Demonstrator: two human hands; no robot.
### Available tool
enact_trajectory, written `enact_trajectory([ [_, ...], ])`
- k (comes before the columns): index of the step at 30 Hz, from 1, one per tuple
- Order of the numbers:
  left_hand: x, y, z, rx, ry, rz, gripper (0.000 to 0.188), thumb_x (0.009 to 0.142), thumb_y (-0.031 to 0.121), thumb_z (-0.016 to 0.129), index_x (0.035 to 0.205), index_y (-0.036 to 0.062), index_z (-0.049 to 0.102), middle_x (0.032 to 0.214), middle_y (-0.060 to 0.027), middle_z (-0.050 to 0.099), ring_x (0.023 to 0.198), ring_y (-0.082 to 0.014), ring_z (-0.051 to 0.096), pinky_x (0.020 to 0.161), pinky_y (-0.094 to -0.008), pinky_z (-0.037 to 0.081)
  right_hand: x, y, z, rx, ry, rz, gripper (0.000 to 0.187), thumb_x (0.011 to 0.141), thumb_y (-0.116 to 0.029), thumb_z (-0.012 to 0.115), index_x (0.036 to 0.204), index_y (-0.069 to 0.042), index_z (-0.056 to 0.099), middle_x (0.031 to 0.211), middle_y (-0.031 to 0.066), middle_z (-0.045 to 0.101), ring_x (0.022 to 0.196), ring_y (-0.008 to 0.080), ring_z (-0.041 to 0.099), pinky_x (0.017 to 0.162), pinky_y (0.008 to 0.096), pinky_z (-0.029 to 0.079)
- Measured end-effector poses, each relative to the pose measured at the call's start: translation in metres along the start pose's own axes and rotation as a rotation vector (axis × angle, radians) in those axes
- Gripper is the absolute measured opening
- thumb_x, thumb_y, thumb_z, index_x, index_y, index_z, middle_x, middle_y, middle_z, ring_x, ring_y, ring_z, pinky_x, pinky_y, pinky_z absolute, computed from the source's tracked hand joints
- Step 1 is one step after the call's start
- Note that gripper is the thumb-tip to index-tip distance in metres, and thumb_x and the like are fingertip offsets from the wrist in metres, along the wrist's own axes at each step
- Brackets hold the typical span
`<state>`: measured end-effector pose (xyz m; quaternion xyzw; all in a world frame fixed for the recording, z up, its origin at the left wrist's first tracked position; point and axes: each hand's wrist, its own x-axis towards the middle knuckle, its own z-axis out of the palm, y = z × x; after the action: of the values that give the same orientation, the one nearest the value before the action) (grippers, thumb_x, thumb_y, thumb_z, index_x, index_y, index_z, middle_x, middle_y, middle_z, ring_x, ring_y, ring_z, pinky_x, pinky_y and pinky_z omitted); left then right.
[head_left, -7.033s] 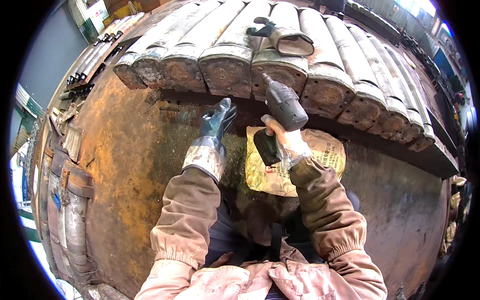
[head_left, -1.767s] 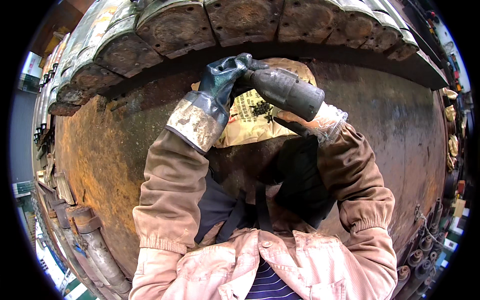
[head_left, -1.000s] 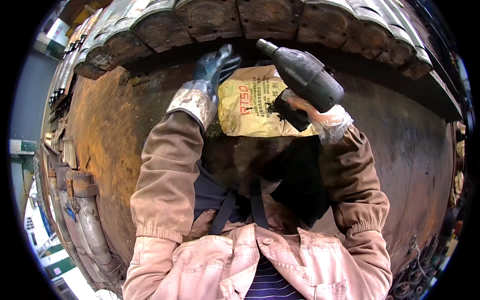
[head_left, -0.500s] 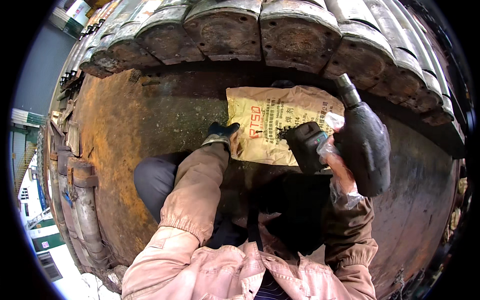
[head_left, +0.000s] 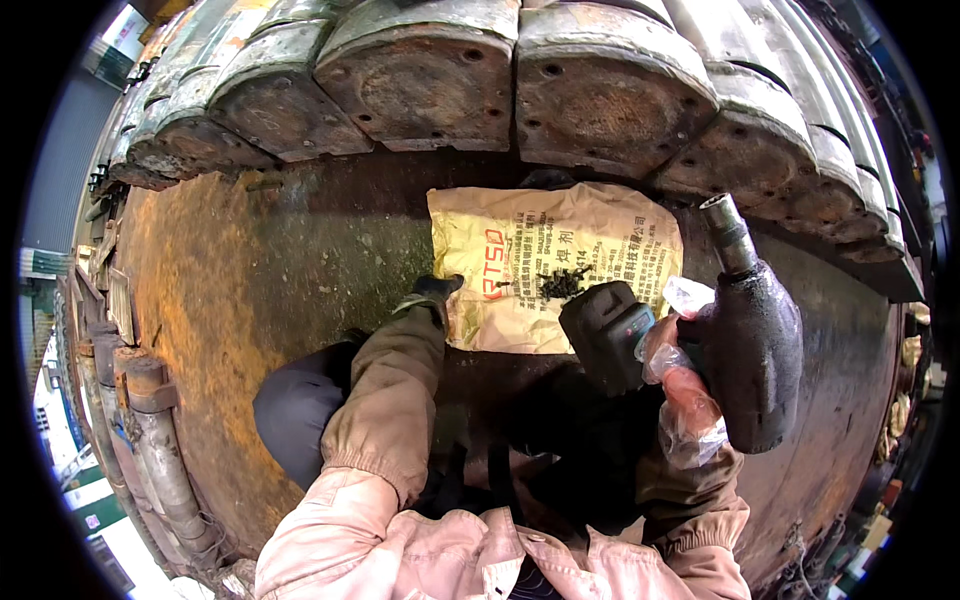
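Note:
My right hand (head_left: 688, 388), in a clear plastic glove, is wrapped round the handle of a dark, grimy cordless impact wrench (head_left: 752, 350). A metal socket (head_left: 728, 225) on its nose points away from me, and its black battery (head_left: 603, 338) hangs to the left over the bag's lower edge. A yellowish-brown paper bag (head_left: 480, 320) with red and dark print lies flat beneath. Several small dark pieces, perhaps bolts, form a pile (head_left: 563, 284) on it. My left hand (head_left: 437, 287), in a dark glove, is at the bag's left edge; its fingers are mostly hidden.
A rusty, curved metal surface (head_left: 210, 300) spreads around the bag. Along the far side stands a row of heavy steel blocks (head_left: 420, 95) with rounded tops and bolt holes. Metal pipes (head_left: 165, 450) run at the left. My bent knee (head_left: 300, 410) is beside my left forearm.
The impact wrench in my right hand has moved toward me and slightly right, so more of the dark pile shows. My left hand stays by the bag's left edge. The view has shifted.

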<state>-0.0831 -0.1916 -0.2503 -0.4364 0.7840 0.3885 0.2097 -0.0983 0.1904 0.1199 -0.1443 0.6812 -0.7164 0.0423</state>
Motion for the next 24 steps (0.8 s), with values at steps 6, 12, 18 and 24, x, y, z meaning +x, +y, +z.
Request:
enact_trajectory([
  [6, 0.010, -0.010, -0.037, 0.046, 0.183, 0.025, 0.077, 0.071, 0.056, 0.078, 0.128, 0.0073, 0.062, 0.130, -0.0228, 0.060, 0.117, -0.0395, 0.059, 0.098, -0.0430, 0.048, 0.004, 0.002, 0.013, 0.091, -0.058, 0.022, 0.049, 0.077, -0.006, 0.069, 0.122, 0.002, 0.053, 0.092, 0.0096, 0.060, 0.077, 0.0169, 0.057, 0.069, 0.0285, 0.045],
  [12, 0.017, -0.064, -0.140, 0.104, 0.483, -0.032, 0.074, 0.072, 0.055, 0.077, 0.127, 0.0079, 0.062, 0.128, -0.0229, 0.061, 0.116, -0.0397, 0.060, 0.098, -0.0437, 0.048, 0.013, 0.001, 0.026, 0.170, -0.125, 0.038, 0.050, 0.077, -0.008, 0.069, 0.123, 0.002, 0.051, 0.091, 0.0101, 0.059, 0.074, 0.0172, 0.056, 0.067, 0.0288, 0.044],
  [18, 0.017, -0.115, -0.234, 0.124, 0.640, -0.125, 0.071, 0.073, 0.054, 0.076, 0.126, 0.0084, 0.063, 0.126, -0.0230, 0.062, 0.115, -0.0400, 0.061, 0.097, -0.0444, 0.048, 0.023, 0.001, 0.044, 0.279, -0.210, 0.078, 0.051, 0.078, -0.009, 0.069, 0.124, 0.003, 0.050, 0.089, 0.0107, 0.058, 0.071, 0.0175, 0.054, 0.064, 0.0292, 0.043],
  [24, -0.040, -0.099, -0.295, 0.194, 0.554, -0.281, 0.062, 0.085, 0.053, 0.066, 0.130, 0.0104, 0.061, 0.132, -0.0186, 0.060, 0.122, -0.0370, 0.057, 0.102, -0.0470, 0.046, 0.028, 0.000, 0.068, 0.318, -0.295, 0.100, 0.052, 0.079, -0.010, 0.069, 0.125, 0.003, 0.048, 0.087, 0.0112, 0.057, 0.068, 0.0178, 0.053, 0.062, 0.0296, 0.042],
])
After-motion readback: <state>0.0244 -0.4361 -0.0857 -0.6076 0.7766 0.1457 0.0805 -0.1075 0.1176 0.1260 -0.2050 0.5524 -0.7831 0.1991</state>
